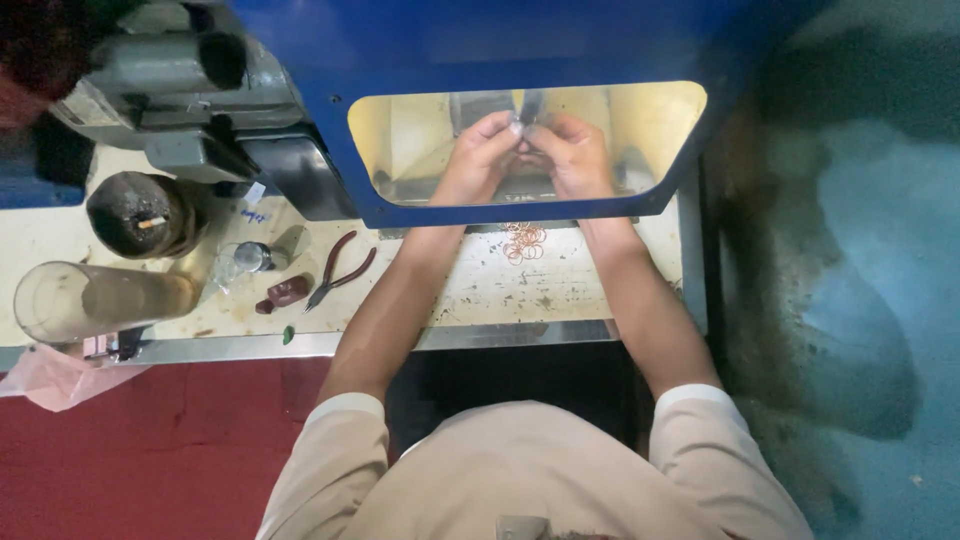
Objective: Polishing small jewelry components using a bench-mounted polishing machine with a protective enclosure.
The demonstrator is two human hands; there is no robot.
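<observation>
Both hands, left hand (487, 150) and right hand (568, 150), are pinching a small grey metal piece (530, 118) behind the blue machine's window (400, 205), copper rings (524, 241) lying near; next needs steady alignment.

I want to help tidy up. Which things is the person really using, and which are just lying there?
In use:
left hand and right hand, pinching a small grey piece behind the blue guard window
copper rings, close by

Lying about:
pliers
clear tube
round tin
pink bag

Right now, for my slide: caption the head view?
Both hands, left and right, meet behind a blue guard's window, copper rings nearby.
</observation>
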